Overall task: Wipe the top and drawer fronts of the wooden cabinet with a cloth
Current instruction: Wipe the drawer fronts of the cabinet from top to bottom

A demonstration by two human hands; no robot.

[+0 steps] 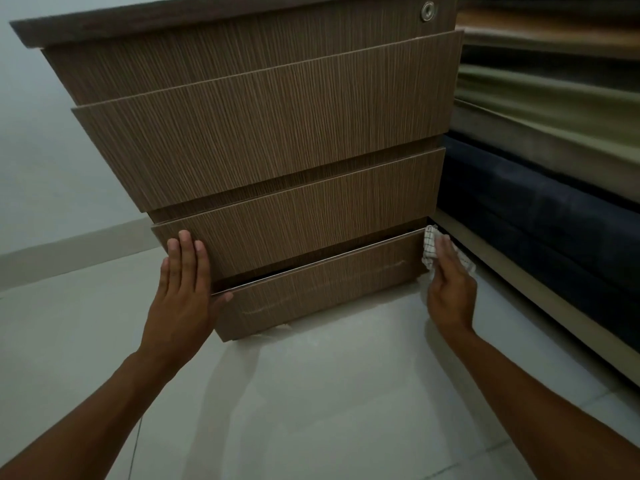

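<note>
From the head view, the left hand [183, 289] is laid flat, fingers extended, holding nothing, against the left end of the wooden cabinet [270, 140]'s third drawer front [304, 216]. A white checked cloth [431, 249] is pressed by the right hand [450, 289], fingers nearly straight, against the right end of the bottom drawer front [322, 289], which is pulled slightly out above the tiled floor [311, 410].

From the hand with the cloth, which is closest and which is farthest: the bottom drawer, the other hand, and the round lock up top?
Measured from the right hand in the head view:
1. Bottom drawer: the checked cloth in that hand is against its right end.
2. Left hand: across at the drawer's left end, flat on the fronts.
3. Round lock: far up, on the top drawer's right corner.
</note>
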